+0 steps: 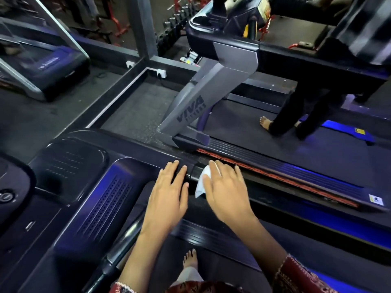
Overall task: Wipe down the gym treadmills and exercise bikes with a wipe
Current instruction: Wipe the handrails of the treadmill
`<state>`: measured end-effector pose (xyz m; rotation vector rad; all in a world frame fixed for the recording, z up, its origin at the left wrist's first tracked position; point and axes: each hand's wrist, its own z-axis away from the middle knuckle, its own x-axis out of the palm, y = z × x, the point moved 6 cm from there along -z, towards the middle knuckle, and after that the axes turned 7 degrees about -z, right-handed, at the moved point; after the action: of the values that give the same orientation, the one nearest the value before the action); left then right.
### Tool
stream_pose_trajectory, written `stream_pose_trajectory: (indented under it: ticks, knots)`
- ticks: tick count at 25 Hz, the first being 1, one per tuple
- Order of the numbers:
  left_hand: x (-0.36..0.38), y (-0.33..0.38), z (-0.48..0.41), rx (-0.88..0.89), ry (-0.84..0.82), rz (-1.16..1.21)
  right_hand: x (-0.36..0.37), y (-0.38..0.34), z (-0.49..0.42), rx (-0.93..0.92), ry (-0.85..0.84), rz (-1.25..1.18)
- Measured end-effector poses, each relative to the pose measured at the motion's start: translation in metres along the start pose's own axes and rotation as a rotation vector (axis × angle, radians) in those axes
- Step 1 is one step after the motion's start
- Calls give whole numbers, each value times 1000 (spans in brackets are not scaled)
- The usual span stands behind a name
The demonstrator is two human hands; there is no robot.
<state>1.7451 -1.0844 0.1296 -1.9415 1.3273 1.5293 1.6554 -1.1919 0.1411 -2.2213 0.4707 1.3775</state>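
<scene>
I stand on a black treadmill, its console in front of me at the left. My left hand rests flat with straight fingers on the right end of the console, where the handrail begins. My right hand presses a white wipe onto that handrail; only part of the wipe shows from under the palm and fingers.
A second treadmill marked VIVA stands to the right, with another person barefoot on its belt. A third treadmill is at the far left. Wall sockets and weight racks lie beyond. My bare foot is below.
</scene>
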Motion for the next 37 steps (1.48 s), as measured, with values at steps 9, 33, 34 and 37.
stream_pose_trajectory:
  ticks: [9, 33, 34, 37]
  knots:
    - [6, 34, 8, 152, 24, 26, -28, 66, 65, -78, 118, 25]
    - [106, 248, 110, 474, 278, 189, -55, 218, 207, -208, 624, -10]
    - [122, 246, 112, 498, 329, 197, -43, 223, 207, -208, 661, 2]
    - [152, 240, 108, 550, 480, 222, -23, 229, 203, -228, 803, -3]
